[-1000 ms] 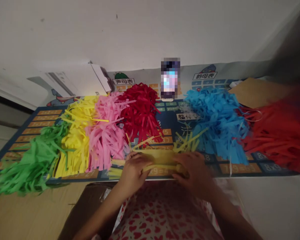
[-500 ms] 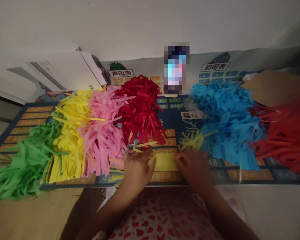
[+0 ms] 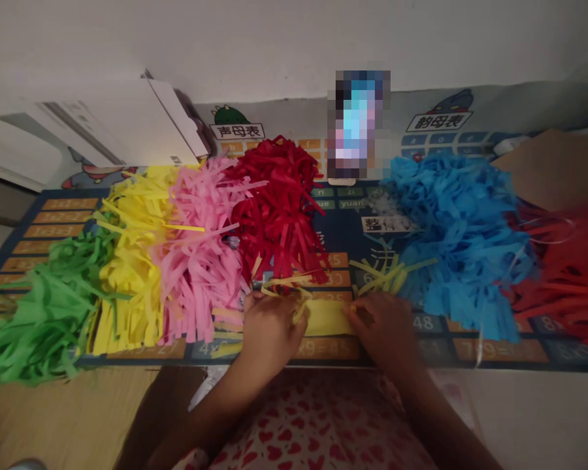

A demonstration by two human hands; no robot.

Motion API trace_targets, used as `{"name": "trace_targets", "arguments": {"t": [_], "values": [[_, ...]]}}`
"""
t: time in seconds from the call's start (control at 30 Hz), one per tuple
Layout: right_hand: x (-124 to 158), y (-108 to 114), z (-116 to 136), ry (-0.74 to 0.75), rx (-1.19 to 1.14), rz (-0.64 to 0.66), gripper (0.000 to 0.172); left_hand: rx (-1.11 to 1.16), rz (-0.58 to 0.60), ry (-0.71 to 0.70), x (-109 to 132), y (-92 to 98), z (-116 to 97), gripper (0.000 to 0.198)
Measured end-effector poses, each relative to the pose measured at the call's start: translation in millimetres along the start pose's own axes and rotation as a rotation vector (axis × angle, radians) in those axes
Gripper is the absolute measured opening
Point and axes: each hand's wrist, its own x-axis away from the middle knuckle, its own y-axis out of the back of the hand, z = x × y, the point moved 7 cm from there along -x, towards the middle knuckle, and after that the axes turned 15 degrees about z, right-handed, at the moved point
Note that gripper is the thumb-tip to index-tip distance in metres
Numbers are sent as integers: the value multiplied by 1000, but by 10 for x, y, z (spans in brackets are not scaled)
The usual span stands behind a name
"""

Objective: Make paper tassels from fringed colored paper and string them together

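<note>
Both my left hand [image 3: 272, 328] and my right hand [image 3: 386, 328] pinch one flat yellow fringed strip [image 3: 329, 318] over the dark-blue printed mat [image 3: 342, 232]

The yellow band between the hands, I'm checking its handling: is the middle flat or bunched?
Flat: the yellow band shows broad and smooth between left hand and right hand. Covered parts: cannot tell.

Left hand [image 3: 272, 326], right hand [image 3: 385, 329], yellow strip [image 3: 328, 318] between
</note>
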Motion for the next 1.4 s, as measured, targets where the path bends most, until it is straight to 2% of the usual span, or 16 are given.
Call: {"name": "trace_targets", "arguments": {"t": [0.1, 0.17, 0.23, 0.27, 0.37, 0.4, 0.47, 0.57, 0.63, 0.77, 0.9, 1.03, 1.1, 1.2, 1.27, 1.4], "values": [[2, -21, -25, -15, -17, 0, 24, -42, 7, -7, 15, 15, -12, 12], [10, -14, -46, -41, -40, -47, 20, -109, -50, -29, 32, 86, -36, 14], [30, 24, -45, -59, -27, -130, 21, -207, -138, -129, 45, 178, -112, 18], [43, 53, -27, -58, 6, -171, 23, -265, -149, -234, 46, 193, -182, 18], [109, 165, 80, 15, 149, -252, 13, -457, 10, -645, 83, 73, -402, 13], [146, 209, 123, 70, 175, -266, 11, -519, 91, -742, 104, 16, -434, 13], [230, 254, 219, 242, 187, -226, 11, -608, 200, -827, 136, -40, -448, 12], [353, 204, 302, 473, 234, -63, 8, -661, 249, -803, 168, -14, -457, 11], [372, 181, 265, 513, 281, -24, 10, -657, 245, -753, 185, 23, -472, 13], [238, 286, 72, 506, 174, -47, 9, -570, 202, -687, 196, 46, -484, 24], [130, 450, -7, 494, 93, -48, 13, -536, 55, -655, 177, 36, -441, 19], [217, 501, 219, 400, 167, -169, 13, -489, -57, -667, 183, 60, -408, 16], [292, 381, 455, 461, 254, -178, 21, -462, -82, -671, 194, 89, -397, 15], [351, 163, 632, 570, 392, -129, 16, -430, -87, -667, 217, 120, -373, 15], [359, 145, 526, 533, 422, -117, 14, -412, -71, -656, 231, 117, -353, 15], [414, 306, 245, 355, 396, -122, 17, -385, -71, -623, 252, 103, -350, 14]]}}
